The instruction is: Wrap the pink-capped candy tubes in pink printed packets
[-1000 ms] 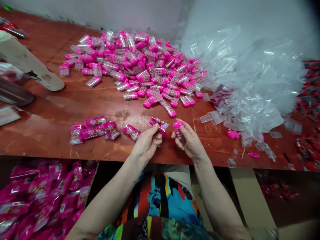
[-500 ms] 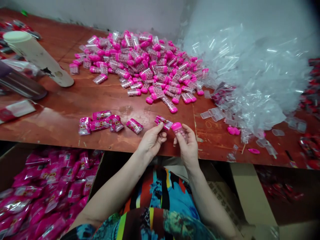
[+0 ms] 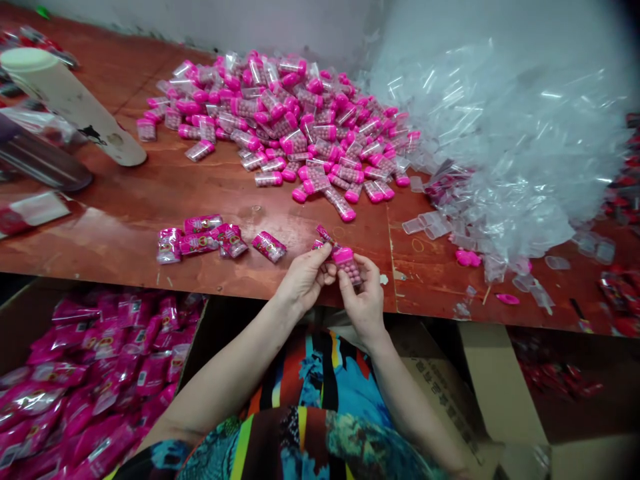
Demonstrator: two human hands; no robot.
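Between the thumb and fingers of my left hand [image 3: 306,277] is a pink printed wrapper sleeve [image 3: 326,237]. My right hand [image 3: 364,297] grips a small clear candy bottle [image 3: 349,268] with a pink cap and pink beads inside. The capped end of the bottle meets the sleeve; how far it goes in is hidden by my fingers. Left of my hands lies one wrapped candy bottle [image 3: 269,247], with a small group of wrapped bottles [image 3: 200,237] farther left.
A big heap of pink-capped bottles [image 3: 300,127] covers the back of the red table [image 3: 240,193]. Clear plastic packaging [image 3: 510,153] is piled at right. A white tumbler [image 3: 85,110] stands tilted in view at left. Below the table edge, a box holds pink packets [image 3: 110,373].
My right hand has moved left, bringing the bottle's capped end against the sleeve. The sleeve in my left hand has turned and is now partly behind the bottle and fingers.
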